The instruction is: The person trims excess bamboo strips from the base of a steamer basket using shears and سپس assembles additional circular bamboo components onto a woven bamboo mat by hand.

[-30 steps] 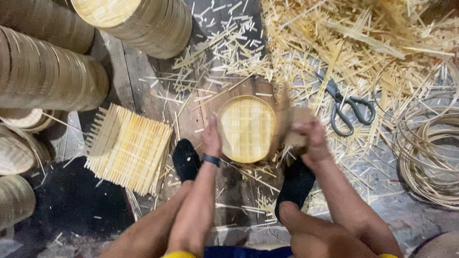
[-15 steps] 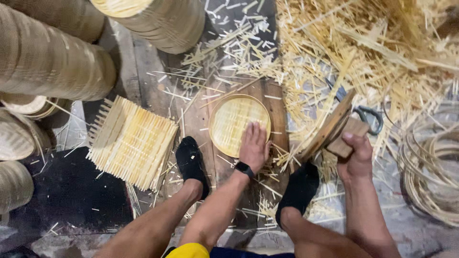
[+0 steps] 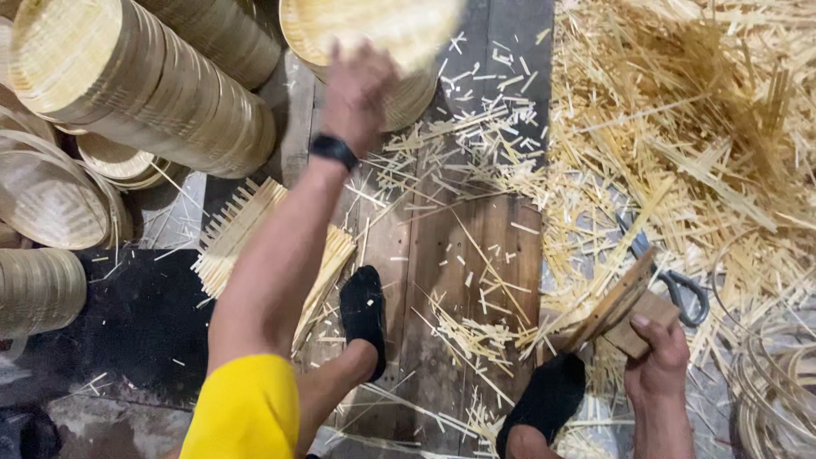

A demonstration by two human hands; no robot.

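Two hands busy: left hand (image 3: 361,85) stretched toward twelve o'clock, grip closed on blurred woven bamboo tray (image 3: 387,30) above a stack of trays (image 3: 140,93); right hand (image 3: 656,357) at five o'clock, grip wrapped round wooden block tool (image 3: 619,310), scissors (image 3: 680,285) just beside, amid bamboo offcuts (image 3: 680,127) on floor.

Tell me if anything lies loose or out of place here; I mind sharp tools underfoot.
The scissors lie half buried in the bamboo offcuts, close to the right hand and the right foot, so they are easy to miss. Slivers also litter the plank. The baskets lie in tidy stacks.
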